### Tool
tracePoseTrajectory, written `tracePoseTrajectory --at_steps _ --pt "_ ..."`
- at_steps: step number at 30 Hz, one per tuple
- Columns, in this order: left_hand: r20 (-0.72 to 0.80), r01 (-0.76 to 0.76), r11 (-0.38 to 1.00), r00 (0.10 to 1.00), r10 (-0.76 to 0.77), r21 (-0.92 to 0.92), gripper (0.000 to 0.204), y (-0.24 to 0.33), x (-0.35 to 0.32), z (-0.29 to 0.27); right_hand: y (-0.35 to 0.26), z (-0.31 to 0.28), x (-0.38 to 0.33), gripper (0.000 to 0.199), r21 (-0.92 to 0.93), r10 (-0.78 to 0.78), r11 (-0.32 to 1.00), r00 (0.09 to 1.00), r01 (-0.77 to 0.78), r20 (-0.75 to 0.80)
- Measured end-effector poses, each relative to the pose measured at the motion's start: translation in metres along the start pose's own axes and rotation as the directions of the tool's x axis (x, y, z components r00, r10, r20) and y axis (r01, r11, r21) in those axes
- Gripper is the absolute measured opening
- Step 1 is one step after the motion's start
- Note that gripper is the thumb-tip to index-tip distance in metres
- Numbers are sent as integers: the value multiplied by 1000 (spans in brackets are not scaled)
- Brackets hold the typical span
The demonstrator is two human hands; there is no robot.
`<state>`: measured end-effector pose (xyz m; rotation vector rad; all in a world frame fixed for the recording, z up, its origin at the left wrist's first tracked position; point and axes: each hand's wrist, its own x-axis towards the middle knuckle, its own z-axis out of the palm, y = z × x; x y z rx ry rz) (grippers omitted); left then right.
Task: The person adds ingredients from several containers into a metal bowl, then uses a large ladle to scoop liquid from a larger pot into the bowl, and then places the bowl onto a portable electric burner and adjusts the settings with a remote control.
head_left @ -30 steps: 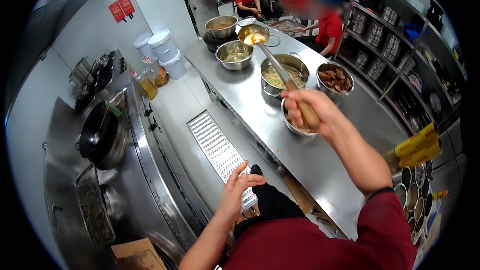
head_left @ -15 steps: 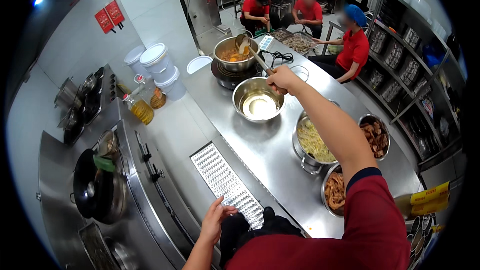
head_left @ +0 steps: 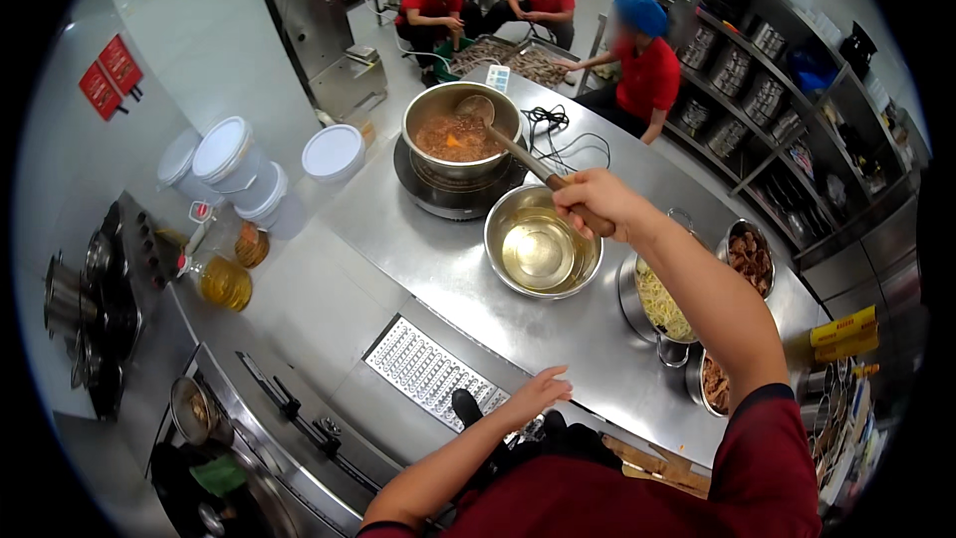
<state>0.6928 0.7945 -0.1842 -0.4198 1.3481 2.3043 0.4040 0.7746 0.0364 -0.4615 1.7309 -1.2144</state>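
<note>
My right hand (head_left: 599,205) grips the wooden handle of a long metal ladle (head_left: 520,151). The ladle's bowl rests in the reddish-brown food inside a steel pot (head_left: 410,112), which stands on a black round cooktop (head_left: 453,201). Just below my right forearm's reach, a steel basin (head_left: 492,254) of clear yellowish liquid sits on the steel table. My left hand (head_left: 541,391) hangs near the table's front edge, fingers stretched out and holding nothing.
Pots of pale noodle-like strips (head_left: 661,304) and brown meat (head_left: 715,384) stand at right. White buckets (head_left: 227,149) and an oil jug (head_left: 221,281) are at left. Cables (head_left: 546,122) lie on the table (head_left: 418,249). Three people in red sit beyond it; a shelf rack (head_left: 757,110) stands right.
The ladle's bowl has lowered from above the pot into the food; liquid no longer pours from it. My left hand has moved right, toward the table edge. The view has shifted.
</note>
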Motion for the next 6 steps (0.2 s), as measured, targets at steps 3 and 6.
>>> tracePoseTrajectory --at_steps 3,6 --pt "108 75 997 991 -76 11 65 9 37 -4 -7 1 2 12 506 93 848 984 -157 151" --pt "194 180 984 965 -175 -6 71 5 76 -2 -2 -4 7 26 736 25 599 926 -315 376"
